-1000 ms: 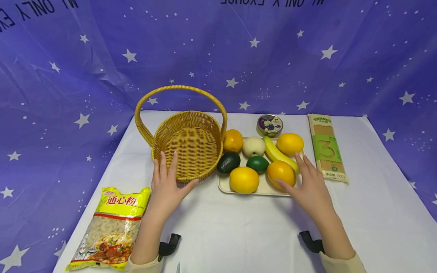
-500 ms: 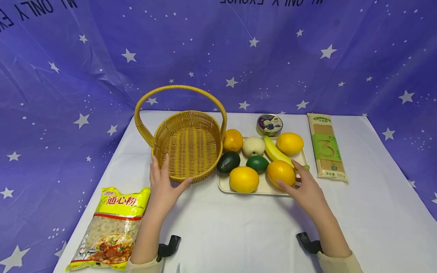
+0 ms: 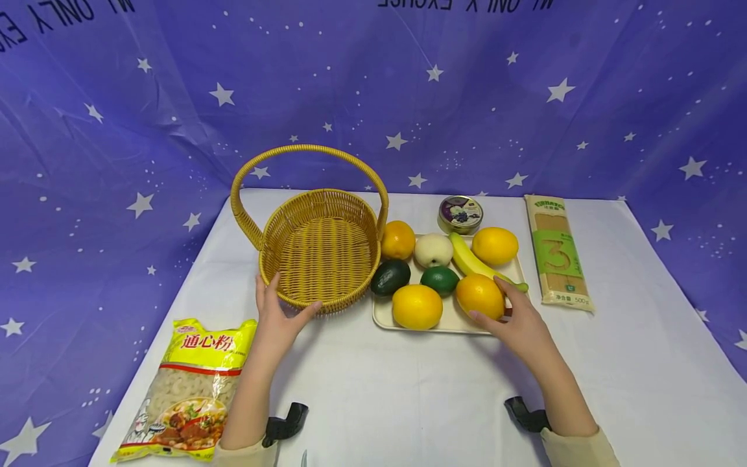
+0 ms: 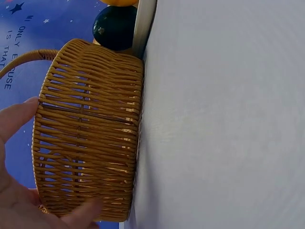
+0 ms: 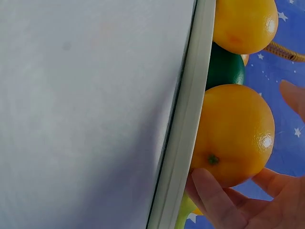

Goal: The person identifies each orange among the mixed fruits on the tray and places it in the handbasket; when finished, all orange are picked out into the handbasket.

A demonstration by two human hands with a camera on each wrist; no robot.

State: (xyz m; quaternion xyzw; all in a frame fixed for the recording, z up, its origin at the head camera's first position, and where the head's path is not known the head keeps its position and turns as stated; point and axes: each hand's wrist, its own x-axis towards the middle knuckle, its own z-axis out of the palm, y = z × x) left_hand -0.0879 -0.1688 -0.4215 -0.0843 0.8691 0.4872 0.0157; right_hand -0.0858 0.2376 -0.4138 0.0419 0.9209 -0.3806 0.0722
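Left forearm [image 3: 252, 395] and right forearm [image 3: 560, 395] extend forward from pale sleeves [image 3: 579, 447], well apart and converging slightly. The left hand [image 3: 277, 328] is spread, its thumb [image 4: 18, 117] splayed inward from the fingers. The right hand [image 3: 523, 328] angles inward, fingers [image 5: 214, 195] gently bent, its thumb standing apart from them.

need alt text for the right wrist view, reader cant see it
A right hand is at an orange on a pale tray, thumb apart from the fruit. Above it in this sideways view are a dark green fruit and a yellow-orange one; white cloth fills the left.
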